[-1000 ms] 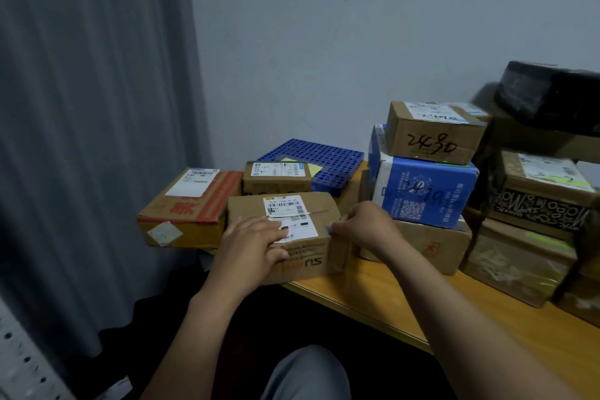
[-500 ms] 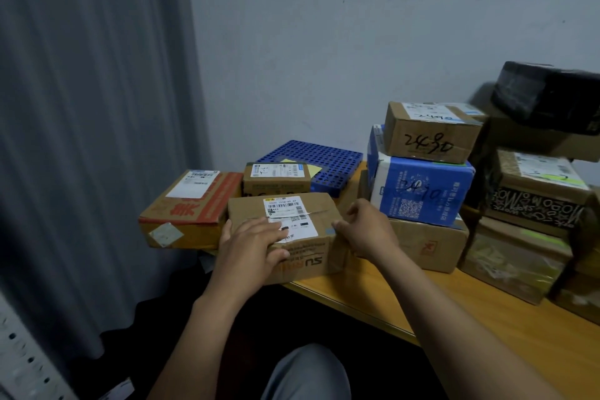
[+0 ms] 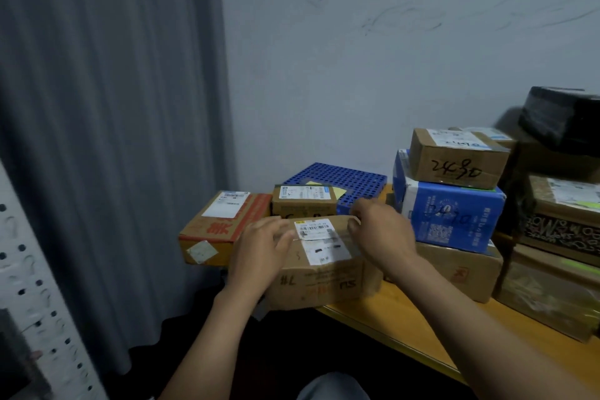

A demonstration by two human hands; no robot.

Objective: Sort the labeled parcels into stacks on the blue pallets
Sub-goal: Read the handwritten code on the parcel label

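A brown cardboard parcel (image 3: 324, 276) with a white barcode label sits at the near left end of the wooden table (image 3: 406, 328), tilted with its front face toward me. My left hand (image 3: 259, 256) grips its left side. My right hand (image 3: 380, 230) holds its far right top edge. Behind it a small brown labeled parcel (image 3: 303, 200) rests on a blue perforated pallet (image 3: 350, 182). A brown parcel with red print (image 3: 224, 226) lies to the left.
On the right stand stacked parcels: a brown box marked 2490 (image 3: 457, 159) on a blue box (image 3: 451, 214), with patterned boxes (image 3: 561, 224) and a black-wrapped one (image 3: 561, 117) further right. A grey curtain (image 3: 107, 140) hangs at left, a white pegboard (image 3: 35, 318) near left.
Both hands have tipped the parcel so its front face shows more. My right hand has moved from the parcel's right side up to its far top edge.
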